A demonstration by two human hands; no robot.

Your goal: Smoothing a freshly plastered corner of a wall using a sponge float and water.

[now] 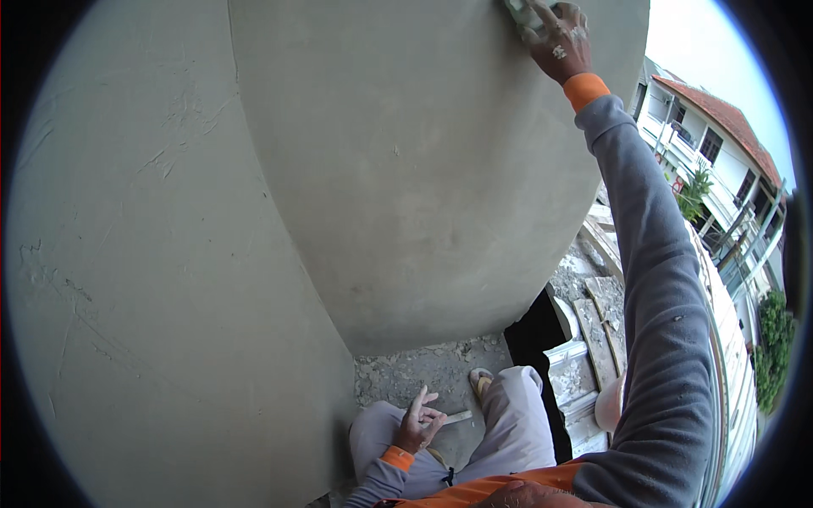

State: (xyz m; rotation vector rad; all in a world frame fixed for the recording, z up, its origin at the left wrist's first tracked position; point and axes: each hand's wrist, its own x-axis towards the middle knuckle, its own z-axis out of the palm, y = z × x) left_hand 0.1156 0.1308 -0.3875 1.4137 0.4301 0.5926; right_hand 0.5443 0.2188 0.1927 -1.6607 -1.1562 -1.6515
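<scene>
My right hand point(561, 35), spotted with white plaster, reaches up high and is closed on a pale grey-green block point(523, 12). That block lies against the grey plastered wall point(423, 161) near the top of the view, and its upper part is cut off. Low down, over my lap, my left hand point(417, 423) has its index finger partly stretched out. A thin pale flat strip point(458, 417) sticks out from its other fingers, which look curled on it; its inner end is hidden.
A second plastered wall point(161, 254) meets the first in a corner at my left. Rough, crumb-strewn floor point(415, 372) lies under my feet. Beyond a dark gap point(542, 339), debris-covered boards point(597, 339) and a pale pinkish container point(610, 406) sit at the right. A red-roofed house point(720, 127) stands farther off.
</scene>
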